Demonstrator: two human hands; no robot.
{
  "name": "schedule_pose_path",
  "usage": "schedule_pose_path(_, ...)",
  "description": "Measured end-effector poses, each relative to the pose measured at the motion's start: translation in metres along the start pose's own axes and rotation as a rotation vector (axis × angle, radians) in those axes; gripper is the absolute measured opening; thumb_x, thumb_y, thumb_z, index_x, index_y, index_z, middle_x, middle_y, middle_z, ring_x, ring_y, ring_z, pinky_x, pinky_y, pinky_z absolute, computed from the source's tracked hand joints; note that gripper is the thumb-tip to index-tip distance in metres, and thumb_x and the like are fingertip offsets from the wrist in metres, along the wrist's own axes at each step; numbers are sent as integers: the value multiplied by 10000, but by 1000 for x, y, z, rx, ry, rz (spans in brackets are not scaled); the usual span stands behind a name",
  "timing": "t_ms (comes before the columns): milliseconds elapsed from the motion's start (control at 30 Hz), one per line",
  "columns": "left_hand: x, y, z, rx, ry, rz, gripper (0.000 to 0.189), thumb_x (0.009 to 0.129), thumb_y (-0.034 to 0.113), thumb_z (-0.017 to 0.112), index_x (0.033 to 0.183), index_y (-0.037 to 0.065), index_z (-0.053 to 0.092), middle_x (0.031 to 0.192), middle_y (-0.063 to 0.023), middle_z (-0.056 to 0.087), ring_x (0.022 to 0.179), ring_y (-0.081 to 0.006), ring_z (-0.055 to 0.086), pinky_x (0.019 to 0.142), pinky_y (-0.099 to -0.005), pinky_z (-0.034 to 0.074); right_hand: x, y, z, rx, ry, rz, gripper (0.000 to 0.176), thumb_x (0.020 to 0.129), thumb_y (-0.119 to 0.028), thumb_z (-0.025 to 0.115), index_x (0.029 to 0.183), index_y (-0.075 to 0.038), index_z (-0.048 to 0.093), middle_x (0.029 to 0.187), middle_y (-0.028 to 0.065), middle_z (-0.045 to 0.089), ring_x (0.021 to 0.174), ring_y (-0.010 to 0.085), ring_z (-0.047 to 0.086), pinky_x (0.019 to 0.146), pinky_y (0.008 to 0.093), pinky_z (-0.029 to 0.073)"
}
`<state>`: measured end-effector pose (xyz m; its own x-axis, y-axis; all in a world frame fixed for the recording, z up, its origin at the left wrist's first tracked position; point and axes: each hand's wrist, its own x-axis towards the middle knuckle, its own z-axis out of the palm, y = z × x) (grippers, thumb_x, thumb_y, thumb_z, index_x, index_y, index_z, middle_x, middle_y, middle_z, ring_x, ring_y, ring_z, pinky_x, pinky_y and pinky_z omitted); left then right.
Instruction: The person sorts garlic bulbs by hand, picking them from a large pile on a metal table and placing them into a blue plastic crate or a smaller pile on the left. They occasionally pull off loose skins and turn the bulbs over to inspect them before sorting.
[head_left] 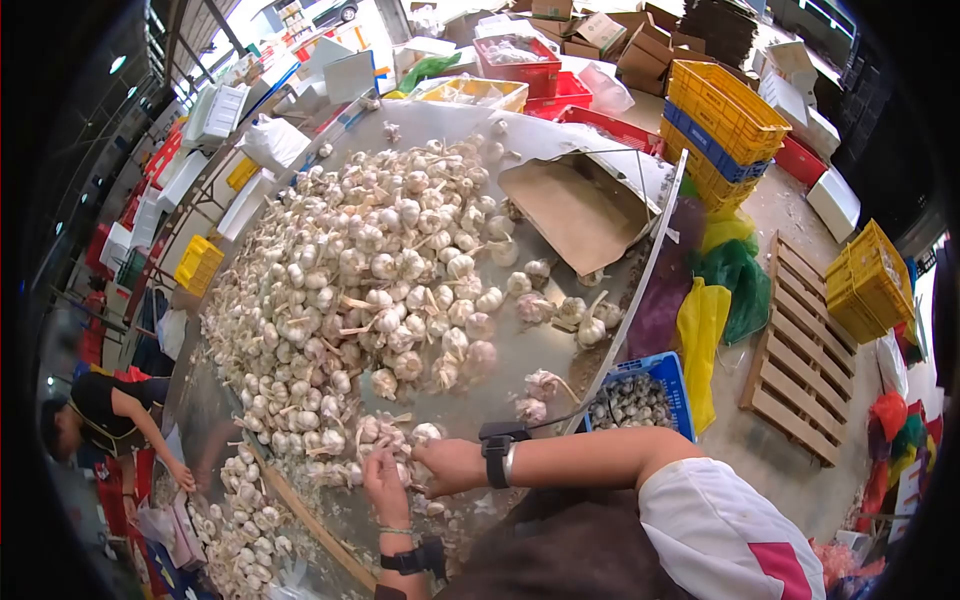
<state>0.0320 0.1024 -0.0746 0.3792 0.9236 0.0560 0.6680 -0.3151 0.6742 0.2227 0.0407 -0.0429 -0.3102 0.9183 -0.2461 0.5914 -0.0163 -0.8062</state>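
Note:
A large heap of garlic bulbs (380,265) with dry stems covers much of the metal table (520,345). My left hand (386,487) is at the near edge of the heap, its fingers closed at a garlic bulb (375,432). Close beside it on the right, my right hand (450,467) has its fingers curled inward; what they hold is hidden. Another garlic bulb (427,432) shows just above the right hand. Both wrists wear dark bands. Bits of dry skin are scattered around the hands.
A wooden strip (310,520) divides off more garlic at left, where another person (120,415) reaches in. A cardboard-lined box (575,205) lies on the table. Beyond its right edge are a blue crate of garlic (683,395), net bags (703,345), a pallet (800,350) and stacked yellow crates (735,105).

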Motion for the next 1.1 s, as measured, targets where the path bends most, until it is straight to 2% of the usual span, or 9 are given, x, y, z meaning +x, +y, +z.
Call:
schedule_pose_path(100,-17,27,17,-1484,-392,-700,389,967,342,604,1226,52,610,1135,-110,669,1012,-262,642,874,-366,515,-35,-21,-38,199,12,-185,692,804,-277,749,1372,-49,426,1151,243,623,1070,437,605,902,476,496)
schedule_pose_path(167,-34,22,32,-1754,-639,-722,396,964,374,600,1205,61,616,1107,-104,680,970,-238,655,813,-379,537,-53,-10,-67,95,78,-68,635,834,-281,708,1374,-43,475,1168,233,642,1081,406,615,911,468,498)
schedule_pose_path(300,-51,26,42,-1641,-558,-865,241,934,236,650,999,7,607,932,-110,660,782,-201,634,581,-311,511,-74,91,-135,-307,480,136,228,840,-199,644,978,-19,669,867,194,686,847,373,676,786,458,544)
schedule_pose_path(400,-49,27,34,-1376,-494,-791,196,939,206,642,881,22,609,836,-100,659,702,-162,628,573,-275,496,-92,125,-181,-673,196,614,312,812,-145,627,1108,-68,685,1083,179,663,1036,363,653,861,460,552)
schedule_pose_path(700,-28,12,27,-710,-359,-608,197,883,212,725,798,61,630,690,-38,625,557,-147,582,485,-280,444,-76,183,-181,-774,81,600,289,805,-152,634,1072,-46,674,1108,180,651,955,411,655,851,474,537)
schedule_pose_path(767,-16,12,33,-116,-76,16,212,826,195,748,966,75,644,910,-108,640,729,-280,643,619,-384,520,-70,168,-190,-575,-61,564,312,803,-186,634,1078,-42,670,1138,183,650,925,414,658,837,455,533)
schedule_pose_path(833,2,25,29,-40,-82,61,302,809,204,749,1064,98,626,1035,-136,600,821,-334,639,693,-424,527,-59,139,-191,-513,-134,543,331,811,-206,635,1088,-27,654,1149,162,663,955,373,666,821,424,529)
schedule_pose_path(1000,36,21,53,316,-358,50,504,807,261,735,1264,138,562,1246,-180,510,952,-404,644,795,-474,545,-50,124,-163,1191,143,262,479,894,-370,636,1233,-41,560,1133,110,646,965,240,673,732,362,594)
schedule_pose_path(1100,43,21,50,280,-375,-7,547,800,222,737,1297,131,528,1209,-165,533,952,-401,629,800,-469,540,-45,108,-155,1645,210,120,529,944,-448,592,1285,-51,512,1131,105,645,949,214,668,728,390,601)
